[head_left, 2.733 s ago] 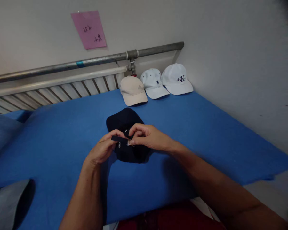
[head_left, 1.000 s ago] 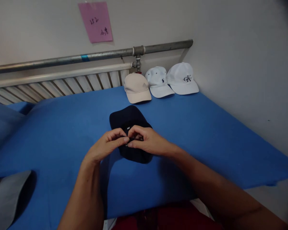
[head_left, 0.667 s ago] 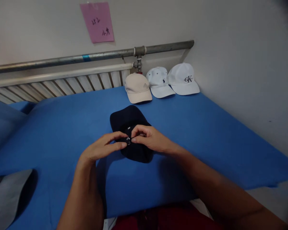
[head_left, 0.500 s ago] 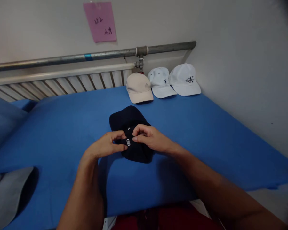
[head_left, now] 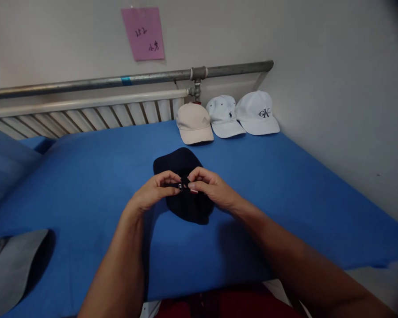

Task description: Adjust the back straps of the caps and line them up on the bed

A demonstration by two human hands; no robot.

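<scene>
A dark navy cap (head_left: 189, 207) lies on the blue-covered table in front of me, its brim (head_left: 174, 161) pointing away. My left hand (head_left: 157, 190) pinches a small metal buckle (head_left: 181, 187) on the cap's strap between thumb and fingers. Just right of it, my right hand (head_left: 210, 187) is closed on the dark strap (head_left: 185, 180), with a small red-and-white tag (head_left: 194, 191) showing under its thumb. The two sets of fingertips are close together, and part of the strap is hidden behind them.
A beige cap (head_left: 195, 123), a pale cap (head_left: 223, 117) and a white cap (head_left: 258, 112) stand in a row at the back. A grey cap (head_left: 15, 265) lies at the left edge. Behind runs a radiator (head_left: 112, 117) with a metal pipe (head_left: 159, 77); a wall rises at right.
My left hand has moved onto the buckle, which it now covers partly. My right fingers have come closer to it, and the red-and-white tag has come into view. The camera has shifted slightly.
</scene>
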